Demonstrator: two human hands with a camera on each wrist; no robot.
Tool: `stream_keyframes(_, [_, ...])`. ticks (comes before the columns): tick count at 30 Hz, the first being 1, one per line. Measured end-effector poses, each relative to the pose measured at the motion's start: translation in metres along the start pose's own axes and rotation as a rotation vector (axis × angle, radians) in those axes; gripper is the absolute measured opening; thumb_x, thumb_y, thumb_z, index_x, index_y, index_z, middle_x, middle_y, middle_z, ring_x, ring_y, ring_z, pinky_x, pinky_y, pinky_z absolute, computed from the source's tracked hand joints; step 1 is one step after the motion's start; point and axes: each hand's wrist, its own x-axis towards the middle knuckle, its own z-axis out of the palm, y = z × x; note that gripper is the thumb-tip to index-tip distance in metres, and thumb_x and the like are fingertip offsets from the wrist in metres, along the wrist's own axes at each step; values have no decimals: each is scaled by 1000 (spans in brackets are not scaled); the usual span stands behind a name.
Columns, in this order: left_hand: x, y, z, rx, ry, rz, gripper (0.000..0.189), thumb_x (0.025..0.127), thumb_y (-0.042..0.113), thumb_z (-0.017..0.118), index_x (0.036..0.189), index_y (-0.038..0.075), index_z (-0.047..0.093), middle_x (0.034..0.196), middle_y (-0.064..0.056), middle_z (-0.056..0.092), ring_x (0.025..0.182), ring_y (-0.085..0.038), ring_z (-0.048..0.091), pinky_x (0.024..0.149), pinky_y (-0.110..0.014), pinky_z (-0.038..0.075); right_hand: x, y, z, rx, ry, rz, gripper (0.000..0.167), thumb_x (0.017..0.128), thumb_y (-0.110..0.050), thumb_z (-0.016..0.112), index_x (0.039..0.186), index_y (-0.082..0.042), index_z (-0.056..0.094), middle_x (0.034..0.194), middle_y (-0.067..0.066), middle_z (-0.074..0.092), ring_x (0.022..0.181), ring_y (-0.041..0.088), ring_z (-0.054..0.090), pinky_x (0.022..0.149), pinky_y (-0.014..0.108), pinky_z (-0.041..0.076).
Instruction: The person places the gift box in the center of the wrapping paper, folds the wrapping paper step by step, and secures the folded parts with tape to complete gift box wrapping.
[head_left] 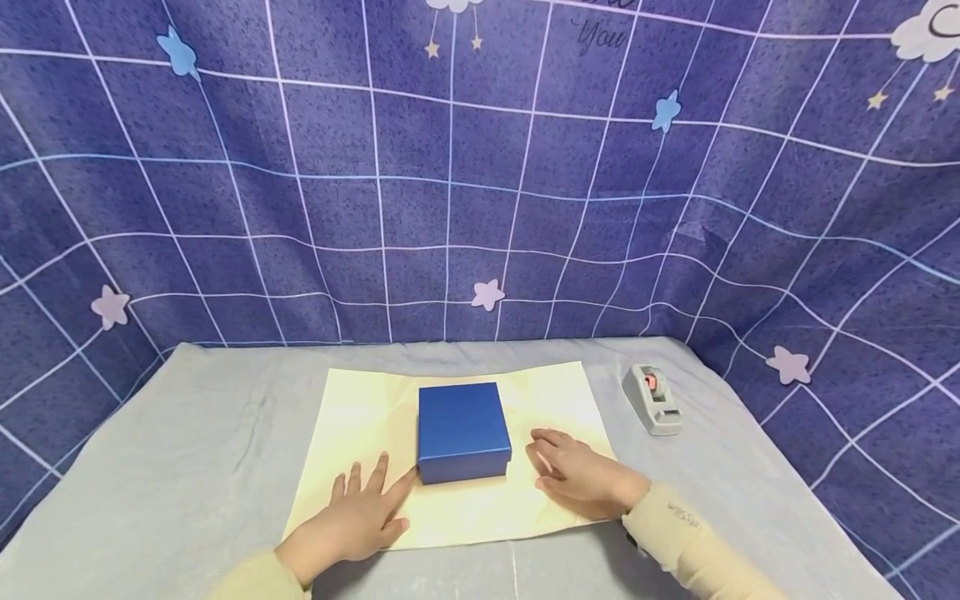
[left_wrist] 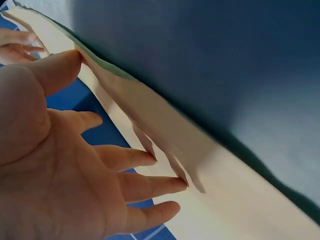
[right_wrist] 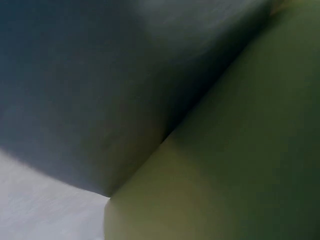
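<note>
In the head view a blue box (head_left: 462, 421) with a lid sits on a wide cream sheet of paper (head_left: 367, 408). My left hand (head_left: 358, 518) is over the paper's front left part, fingers spread, the index fingertip right at the box's front left corner. In the left wrist view, this hand (left_wrist: 65, 165) shows its palm, with straight fingers near the paper's surface. To the box's right, my right hand (head_left: 577, 471) is low over the paper, its fingers loosely bent and holding nothing. The right wrist view shows a sleeve (right_wrist: 225, 165) and not the hand.
A grey tape dispenser (head_left: 652, 400) with a reddish roll stands on the table at the right, beyond the paper. Pale grey cloth (head_left: 225, 425) covers the table. Behind it hangs a blue curtain (head_left: 420, 208) with grid lines and stars.
</note>
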Motion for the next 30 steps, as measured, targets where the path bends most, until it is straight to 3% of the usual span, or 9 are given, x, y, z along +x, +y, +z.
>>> stream_keyframes(6, [5, 12, 0, 8, 21, 4, 64, 87, 36, 58, 141, 16, 33, 142, -33, 24, 122, -66, 18, 97, -72, 12, -4, 11, -3, -38, 42, -46, 48, 86, -16, 59, 123, 11, 47, 129, 28, 46, 120, 40, 44, 97, 47, 38])
stream_keyframes(13, [9, 15, -2, 13, 23, 3, 69, 84, 36, 62, 142, 15, 32, 141, -32, 29, 121, -64, 24, 97, -71, 14, -5, 14, -5, -41, 48, -38, 47, 84, -16, 62, 121, 9, 49, 128, 28, 47, 118, 41, 46, 94, 49, 41])
stream_keyframes(19, [14, 16, -6, 10, 39, 43, 79, 79, 35, 67, 142, 8, 29, 141, -29, 31, 122, -60, 28, 95, -72, 16, -2, 6, 0, -58, 73, -48, 41, 85, -15, 60, 120, 5, 50, 125, 26, 49, 116, 40, 47, 89, 51, 43])
stream_keyframes(24, [16, 18, -7, 4, 31, 39, 83, 77, 35, 69, 143, 7, 27, 141, -28, 32, 122, -58, 30, 95, -71, 16, 0, -5, 3, -23, 75, -66, 46, 87, -14, 58, 126, 7, 45, 128, 25, 48, 118, 40, 46, 91, 52, 41])
stream_keyframes(30, [15, 19, -8, -33, 31, 34, 81, 78, 30, 68, 143, 7, 27, 141, -29, 32, 122, -60, 28, 97, -71, 14, -1, -12, 3, -56, 74, -68, 50, 86, -16, 59, 127, 9, 44, 127, 24, 48, 117, 39, 47, 91, 51, 42])
